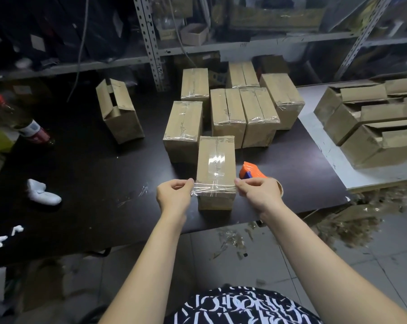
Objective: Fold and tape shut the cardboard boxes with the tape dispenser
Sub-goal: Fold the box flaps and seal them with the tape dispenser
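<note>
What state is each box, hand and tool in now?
near box: closed, tape strip across its near edge
left hand: pinches the strip's left end
right hand: pinches the strip's right end
tape dispenser: lies beside the near box
left box: flaps untaped
rear boxes: taped shut

A brown cardboard box [216, 169] is set near the dark counter's [99, 174] front edge, with a clear tape strip [213, 188] stretched across its near end between the left hand [173, 195] and the right hand [256, 192]. An orange plastic tape dispenser [250, 170] is placed just right of it, a cluster of taped cardboard boxes [228, 115] behind it, and an open-flapped cardboard box [119, 113] further left.
</note>
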Tool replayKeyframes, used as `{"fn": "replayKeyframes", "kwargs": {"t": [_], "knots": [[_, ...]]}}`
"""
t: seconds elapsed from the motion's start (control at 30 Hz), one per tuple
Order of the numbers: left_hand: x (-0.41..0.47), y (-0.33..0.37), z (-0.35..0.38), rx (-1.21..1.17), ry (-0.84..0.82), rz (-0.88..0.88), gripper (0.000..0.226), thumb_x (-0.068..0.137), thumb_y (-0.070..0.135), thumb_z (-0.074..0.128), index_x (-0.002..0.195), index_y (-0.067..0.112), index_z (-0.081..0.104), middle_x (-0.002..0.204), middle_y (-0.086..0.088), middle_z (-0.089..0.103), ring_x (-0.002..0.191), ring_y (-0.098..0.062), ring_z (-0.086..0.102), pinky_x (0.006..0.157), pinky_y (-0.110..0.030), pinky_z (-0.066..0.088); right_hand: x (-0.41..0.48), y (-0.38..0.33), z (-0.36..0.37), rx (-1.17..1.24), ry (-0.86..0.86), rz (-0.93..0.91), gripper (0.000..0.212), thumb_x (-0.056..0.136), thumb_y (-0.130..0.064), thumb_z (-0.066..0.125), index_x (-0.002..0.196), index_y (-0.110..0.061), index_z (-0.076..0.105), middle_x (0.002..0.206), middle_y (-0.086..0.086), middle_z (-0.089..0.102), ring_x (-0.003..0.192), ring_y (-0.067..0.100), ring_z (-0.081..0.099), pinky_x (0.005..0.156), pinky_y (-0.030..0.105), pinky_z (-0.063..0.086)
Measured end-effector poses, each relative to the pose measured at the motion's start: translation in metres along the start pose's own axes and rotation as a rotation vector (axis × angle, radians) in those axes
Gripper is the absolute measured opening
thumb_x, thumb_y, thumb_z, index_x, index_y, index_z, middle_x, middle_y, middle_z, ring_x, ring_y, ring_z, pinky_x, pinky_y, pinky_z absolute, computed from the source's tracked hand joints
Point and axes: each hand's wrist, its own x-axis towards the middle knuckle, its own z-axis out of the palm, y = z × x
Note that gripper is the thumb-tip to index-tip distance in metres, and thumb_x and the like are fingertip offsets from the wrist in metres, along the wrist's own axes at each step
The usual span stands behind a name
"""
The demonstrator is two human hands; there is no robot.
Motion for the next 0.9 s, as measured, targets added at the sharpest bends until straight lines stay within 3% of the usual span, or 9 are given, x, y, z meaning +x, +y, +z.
{"fn": "replayKeyframes", "kwargs": {"t": [0.2,0.33,0.47,0.57,0.67,0.73,0.8,0.9], "knots": [[-0.001,-0.002,0.004,-0.047,-0.033,-0.066,0.021,0.093,0.012,0.076,0.072,0.015,0.076,0.072,-0.005,0.074,0.076,-0.017,0.068,0.073,-0.026,0.051,0.007,0.008,0.003,0.013,0.006,0.036,0.011,0.088,-0.026,0.082,0.086,-0.015,0.08,0.087,0.0,0.072,0.09,0.017,0.066,0.07,0.026,0.049],[-0.004,-0.006,0.008,-0.093,-0.068,-0.105,0.021,0.094,0.013,0.075,0.074,0.017,0.073,0.075,-0.003,0.07,0.071,-0.013,0.062,0.071,-0.026,0.05,0.007,0.014,0.002,0.078,0.015,0.096,0.016,0.085,-0.028,0.086,0.091,-0.015,0.081,0.088,0.001,0.075,0.087,0.018,0.067,0.063,0.025,0.046],[-0.004,-0.016,0.011,-0.107,-0.06,-0.105,0.019,0.095,0.02,0.075,0.076,0.018,0.075,0.074,-0.002,0.07,0.073,-0.016,0.063,0.074,-0.028,0.055,0.01,0.02,0.004,0.209,0.015,0.246,0.029,0.076,-0.032,0.092,0.097,-0.015,0.079,0.098,0.002,0.076,0.095,0.018,0.069,0.067,0.031,0.052],[-0.007,-0.023,0.014,-0.103,-0.037,-0.103,0.018,0.098,0.027,0.071,0.082,0.021,0.076,0.077,0.0,0.071,0.079,-0.018,0.065,0.081,-0.036,0.059,0.011,0.022,0.004,0.373,-0.058,0.457,0.036,0.076,-0.03,0.092,0.099,-0.016,0.069,0.103,0.003,0.075,0.1,0.017,0.067,0.072,0.028,0.05],[-0.008,-0.027,0.021,-0.065,-0.05,-0.118,0.017,0.104,0.032,0.059,0.095,0.021,0.069,0.095,-0.007,0.069,0.089,-0.023,0.062,0.084,-0.041,0.057,0.005,0.025,0.009,0.63,-0.233,0.604,0.02,0.089,-0.031,0.079,0.096,-0.014,0.07,0.081,0.0,0.078,0.08,0.012,0.064,0.065,0.023,0.04],[-0.008,-0.027,0.025,-0.056,-0.102,-0.179,0.008,0.107,0.033,0.051,0.111,0.028,0.055,0.11,-0.009,0.06,0.1,-0.025,0.057,0.092,-0.042,0.052,0.003,0.031,0.015,0.676,-0.312,0.579,0.021,0.093,-0.037,0.073,0.098,-0.016,0.073,0.082,-0.003,0.079,0.076,0.01,0.064,0.065,0.023,0.038],[-0.004,-0.028,0.024,-0.083,-0.175,-0.22,0.014,0.108,0.03,0.048,0.12,0.034,0.043,0.112,-0.007,0.054,0.104,-0.026,0.054,0.094,-0.043,0.049,0.006,0.036,0.016,0.643,-0.326,0.541,0.021,0.096,-0.038,0.07,0.105,-0.019,0.074,0.092,-0.003,0.08,0.083,0.01,0.064,0.068,0.024,0.039],[0.005,-0.031,0.018,-0.022,-0.207,-0.111,0.009,0.107,0.029,0.051,0.114,0.027,0.056,0.111,-0.007,0.063,0.096,-0.022,0.057,0.084,-0.036,0.049,0.015,0.044,0.012,0.515,-0.233,0.395,0.017,0.1,-0.027,0.067,0.114,-0.019,0.072,0.112,0.0,0.078,0.1,0.015,0.069,0.073,0.026,0.045]]}}
